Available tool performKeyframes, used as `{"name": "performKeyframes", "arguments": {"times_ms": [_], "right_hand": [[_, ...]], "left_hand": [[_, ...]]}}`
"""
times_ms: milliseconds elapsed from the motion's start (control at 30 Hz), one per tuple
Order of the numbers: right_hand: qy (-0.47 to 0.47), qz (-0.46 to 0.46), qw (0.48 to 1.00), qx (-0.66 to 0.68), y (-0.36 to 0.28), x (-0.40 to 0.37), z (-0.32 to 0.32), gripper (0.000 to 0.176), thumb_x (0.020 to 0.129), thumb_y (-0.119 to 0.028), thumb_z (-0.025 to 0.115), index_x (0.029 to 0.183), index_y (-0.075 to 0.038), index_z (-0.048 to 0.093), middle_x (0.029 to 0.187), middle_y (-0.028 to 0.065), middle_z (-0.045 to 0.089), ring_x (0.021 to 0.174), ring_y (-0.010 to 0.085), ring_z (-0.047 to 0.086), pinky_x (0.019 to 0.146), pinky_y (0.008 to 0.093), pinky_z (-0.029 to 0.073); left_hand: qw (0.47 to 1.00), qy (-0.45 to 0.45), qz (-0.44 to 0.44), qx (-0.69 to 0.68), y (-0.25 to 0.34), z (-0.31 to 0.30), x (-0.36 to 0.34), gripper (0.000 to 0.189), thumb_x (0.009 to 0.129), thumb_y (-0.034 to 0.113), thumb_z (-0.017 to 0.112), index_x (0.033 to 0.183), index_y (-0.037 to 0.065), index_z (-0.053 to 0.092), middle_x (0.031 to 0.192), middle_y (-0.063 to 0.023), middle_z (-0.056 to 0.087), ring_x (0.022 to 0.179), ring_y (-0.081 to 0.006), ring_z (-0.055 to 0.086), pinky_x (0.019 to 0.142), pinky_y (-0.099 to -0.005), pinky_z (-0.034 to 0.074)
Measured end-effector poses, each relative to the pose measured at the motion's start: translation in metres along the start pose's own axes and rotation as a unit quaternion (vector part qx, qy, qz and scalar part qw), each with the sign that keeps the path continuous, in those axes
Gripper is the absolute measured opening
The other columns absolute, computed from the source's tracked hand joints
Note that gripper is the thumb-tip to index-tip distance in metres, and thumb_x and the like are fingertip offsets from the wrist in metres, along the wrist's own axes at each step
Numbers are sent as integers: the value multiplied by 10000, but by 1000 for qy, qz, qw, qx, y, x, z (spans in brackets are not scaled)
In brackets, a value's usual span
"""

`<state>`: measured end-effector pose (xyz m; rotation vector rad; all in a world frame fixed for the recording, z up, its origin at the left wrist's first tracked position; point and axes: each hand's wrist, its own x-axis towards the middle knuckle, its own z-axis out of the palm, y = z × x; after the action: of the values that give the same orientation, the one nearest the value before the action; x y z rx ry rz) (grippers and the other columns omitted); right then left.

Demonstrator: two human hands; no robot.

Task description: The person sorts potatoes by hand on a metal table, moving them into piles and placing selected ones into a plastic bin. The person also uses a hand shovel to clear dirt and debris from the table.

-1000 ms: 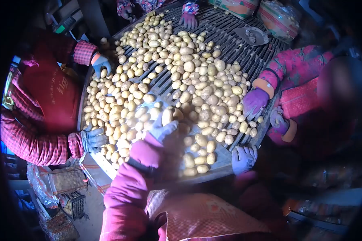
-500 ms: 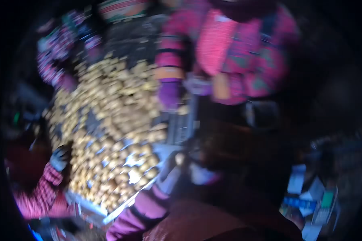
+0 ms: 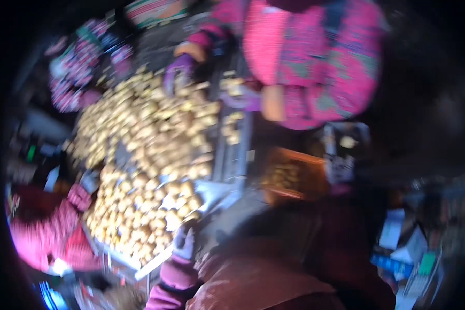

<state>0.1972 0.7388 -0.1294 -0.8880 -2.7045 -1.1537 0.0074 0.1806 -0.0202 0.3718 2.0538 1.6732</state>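
Note:
My left hand (image 3: 185, 242), in a pale glove, is at the near right edge of a tray (image 3: 155, 263) of round, yellowish potatoes (image 3: 139, 212). Its blurred fingers point toward the pile and look apart, with nothing visible in them. Stretched out to the right, my right hand (image 3: 340, 168), also gloved, reaches the near side of a pale-rimmed container (image 3: 364, 133). Just past its fingertips a single potato (image 3: 349, 142) shows at the container's opening; the fingers seem apart from it, though blurred.
An orange crate (image 3: 299, 194) with small potatoes stands between my arms. Across from me a person in a pink jacket (image 3: 315, 57) has a purple-gloved hand (image 3: 181, 72) over the pile. Two other people work at left. Boxes (image 3: 403, 248) lie at lower right.
My right hand has moved from beside my left hand rightward to the container. The potato between my hands is no longer there. My left hand dropped slightly left. The pink-jacketed person's arm swung left.

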Motion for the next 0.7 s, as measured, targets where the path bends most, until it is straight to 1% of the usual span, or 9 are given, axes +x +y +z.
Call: {"name": "performKeyframes", "arguments": {"times_ms": [67, 100, 133, 200, 267, 333, 467, 533, 700], "right_hand": [[9, -133, 960, 247, -5, 21, -84, 202, 878, -202, 561, 1068, -140, 592, 910, 69, 654, 866, 250, 594, 805, 479, 459], [-65, -47, 830, 552, -28, 15, -90, 240, 893, -244, 564, 1104, -131, 584, 948, 72, 647, 883, 242, 596, 806, 441, 471], [-161, 42, 605, 779, -44, 10, -95, 284, 908, -286, 567, 1140, -122, 575, 987, 75, 640, 899, 234, 599, 806, 403, 482], [-337, 225, 3, 914, -54, 19, -103, 382, 937, -370, 573, 1211, -104, 558, 1063, 81, 626, 931, 219, 604, 807, 327, 505], [-345, 165, 211, 900, -70, 54, -226, 361, 982, -347, 478, 1205, -79, 570, 973, 73, 633, 898, 201, 627, 764, 303, 516], [-379, 65, 239, 892, -95, 86, -277, 273, 977, -231, 500, 1161, -56, 600, 941, 68, 647, 841, 180, 635, 737, 276, 513], [-209, -257, 488, 808, -183, 112, -359, 248, 930, -105, 574, 1160, -20, 610, 981, 72, 658, 830, 143, 614, 720, 281, 500], [-113, -363, 509, 773, -228, 118, -410, 264, 931, -172, 573, 1161, -49, 617, 993, 105, 666, 863, 222, 642, 754, 344, 511], [-15, -381, 702, 601, -354, 141, -465, 362, 848, -230, 579, 1196, -132, 581, 1088, 163, 608, 975, 394, 582, 825, 485, 479]], "left_hand": [[982, 121, 33, 142, 15, -11, -14, 260, 935, 121, 561, 1165, 5, 599, 1113, -118, 620, 1032, -226, 579, 909, -349, 450], [967, 152, 45, 200, 28, -17, -19, 259, 912, 92, 577, 1157, 12, 607, 1100, -131, 620, 1024, -256, 585, 905, -359, 453], [950, 175, 54, 254, 38, -27, -26, 264, 889, 63, 593, 1149, 19, 614, 1088, -145, 620, 1017, -285, 592, 901, -370, 457], [920, 239, 95, 296, 20, -52, -38, 289, 896, 127, 579, 1163, 22, 613, 1127, -185, 618, 1072, -334, 582, 946, -404, 450], [865, 303, 120, 381, -1, -88, -48, 319, 834, 89, 625, 1147, 29, 608, 1110, -193, 607, 1023, -379, 581, 895, -449, 466], [845, 338, 67, 410, -18, -122, -62, 382, 831, 158, 635, 1190, 34, 594, 1189, -227, 573, 1096, -410, 546, 956, -478, 428], [774, 399, -3, 493, -38, -169, -73, 450, 840, 228, 619, 1245, 38, 569, 1263, -244, 527, 1182, -436, 482, 1012, -498, 393], [817, 404, -4, 411, -49, -173, -70, 492, 835, 295, 612, 1266, 67, 548, 1286, -223, 511, 1211, -438, 448, 1028, -539, 339], [804, 389, -52, 447, -39, -174, -69, 506, 829, 339, 600, 1271, 100, 546, 1333, -198, 477, 1230, -419, 433, 1037, -520, 327]]}}
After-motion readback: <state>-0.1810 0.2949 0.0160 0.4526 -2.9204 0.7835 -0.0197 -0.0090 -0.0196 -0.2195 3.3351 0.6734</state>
